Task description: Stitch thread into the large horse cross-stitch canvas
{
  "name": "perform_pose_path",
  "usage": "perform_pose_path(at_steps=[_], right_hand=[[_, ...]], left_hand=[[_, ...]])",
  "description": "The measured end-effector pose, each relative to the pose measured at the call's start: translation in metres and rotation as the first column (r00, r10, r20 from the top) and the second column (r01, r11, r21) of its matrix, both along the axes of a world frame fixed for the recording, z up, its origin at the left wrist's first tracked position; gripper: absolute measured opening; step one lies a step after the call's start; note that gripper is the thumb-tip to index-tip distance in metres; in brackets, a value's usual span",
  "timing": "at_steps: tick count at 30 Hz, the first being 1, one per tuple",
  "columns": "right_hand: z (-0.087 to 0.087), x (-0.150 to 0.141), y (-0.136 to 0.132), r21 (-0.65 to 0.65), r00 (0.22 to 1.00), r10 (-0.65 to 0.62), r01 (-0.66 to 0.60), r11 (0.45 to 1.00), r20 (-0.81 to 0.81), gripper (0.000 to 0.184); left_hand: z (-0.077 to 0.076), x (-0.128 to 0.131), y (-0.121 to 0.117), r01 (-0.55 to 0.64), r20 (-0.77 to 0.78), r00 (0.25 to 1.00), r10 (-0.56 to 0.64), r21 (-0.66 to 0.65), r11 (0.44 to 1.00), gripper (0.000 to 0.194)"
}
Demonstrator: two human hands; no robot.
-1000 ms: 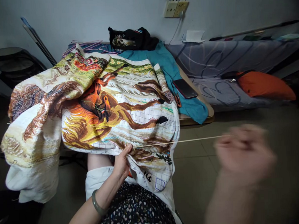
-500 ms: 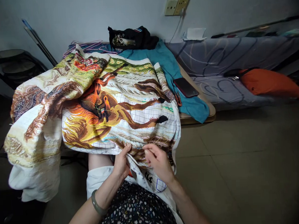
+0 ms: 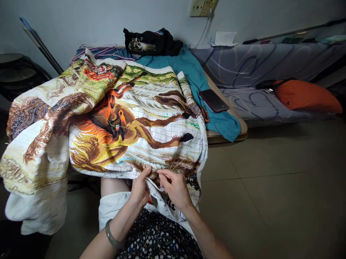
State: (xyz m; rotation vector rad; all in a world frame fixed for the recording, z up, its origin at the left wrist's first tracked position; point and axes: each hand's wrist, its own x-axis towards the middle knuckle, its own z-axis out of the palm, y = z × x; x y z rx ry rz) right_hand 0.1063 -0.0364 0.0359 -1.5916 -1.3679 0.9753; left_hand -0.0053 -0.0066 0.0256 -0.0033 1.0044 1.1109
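A large cross-stitch cloth (image 3: 118, 120) with a brown and orange horse design is draped over a table and down onto my lap. My left hand (image 3: 141, 188) grips the cloth's lower edge, thumb on top, a green bangle on its wrist. My right hand (image 3: 172, 185) is beside it on the same edge, fingers pinched together at the fabric on what looks like a needle, too small to make out. Loose pale thread (image 3: 180, 164) lies looped on the cloth just above my right hand.
A teal cloth (image 3: 193, 73) covers the table (image 3: 227, 133) behind the embroidery, with a dark phone (image 3: 214, 101) and a black bag (image 3: 150, 42) on it. A grey bed with an orange pillow (image 3: 306, 97) lies to the right. Tiled floor is below right.
My right hand, earlier far out to the right pulling the thread taut, has come back to the cloth's edge beside my left hand. The thread now lies slack on the fabric.
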Motion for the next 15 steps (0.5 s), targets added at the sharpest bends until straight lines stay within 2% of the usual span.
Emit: perform_pose_path(at_steps=[4,8,10,15], right_hand=[[0.004,-0.002,0.001,0.024,0.999,-0.014,0.013,1.000,0.042,0.024],[0.010,-0.009,0.002,0.090,0.979,-0.070,0.053,0.995,0.189,0.020],[0.011,-0.013,0.003,0.079,0.971,-0.075,0.058,0.995,0.228,0.018],[0.004,-0.016,0.004,-0.005,0.995,-0.081,0.082,0.997,0.057,0.014]], left_hand=[[0.004,0.001,0.000,-0.003,0.009,1.000,0.003,0.006,1.000,0.019],[0.006,0.002,0.000,-0.017,0.023,1.000,0.016,0.036,0.999,0.019],[0.005,0.002,0.000,-0.026,0.018,1.000,0.026,0.032,0.999,0.020],[0.006,0.002,0.000,0.012,-0.035,0.999,-0.012,0.003,1.000,0.023]])
